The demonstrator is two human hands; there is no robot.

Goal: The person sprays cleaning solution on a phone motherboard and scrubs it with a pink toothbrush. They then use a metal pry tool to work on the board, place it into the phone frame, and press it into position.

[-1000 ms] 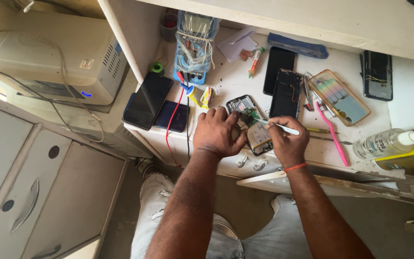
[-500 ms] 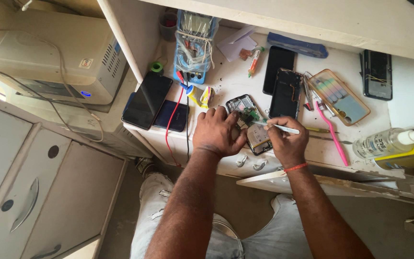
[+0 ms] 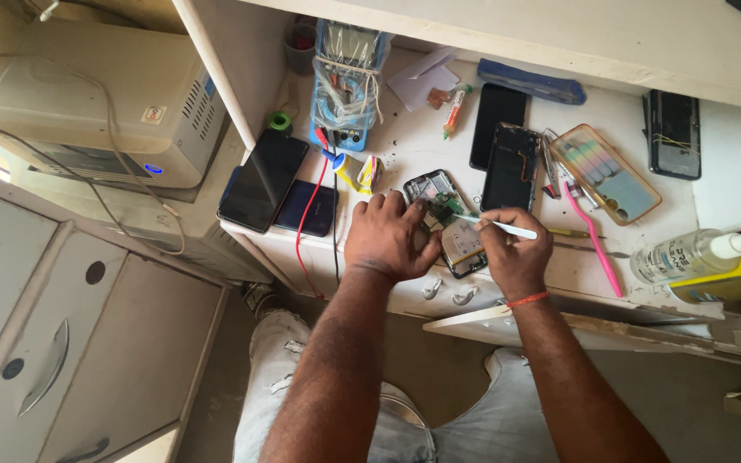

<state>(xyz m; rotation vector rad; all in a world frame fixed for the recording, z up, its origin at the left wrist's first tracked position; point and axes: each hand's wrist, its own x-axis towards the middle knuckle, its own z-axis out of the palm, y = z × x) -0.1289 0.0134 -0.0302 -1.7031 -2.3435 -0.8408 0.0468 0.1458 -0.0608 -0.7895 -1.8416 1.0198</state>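
Note:
An opened phone (image 3: 441,199) with its back off lies on the white worktop (image 3: 405,146), its green circuit board exposed. My left hand (image 3: 390,236) presses down on the phone's left side and holds it steady. My right hand (image 3: 515,251) grips a thin white tool (image 3: 508,228) like a pen, with the tip on the board near the phone's middle. The lower half of the phone is hidden under both hands.
A blue multimeter (image 3: 349,81) with red and black leads stands at the back. Other phones (image 3: 264,178) (image 3: 509,167) (image 3: 674,134), a pink toothbrush (image 3: 593,244), a clear spray bottle (image 3: 695,254), a yellow bottle (image 3: 735,279) and a grey box (image 3: 96,111) surround the work spot.
My left hand has shifted slightly on the phone. The tool tip stays on the board with only small movement of my right hand.

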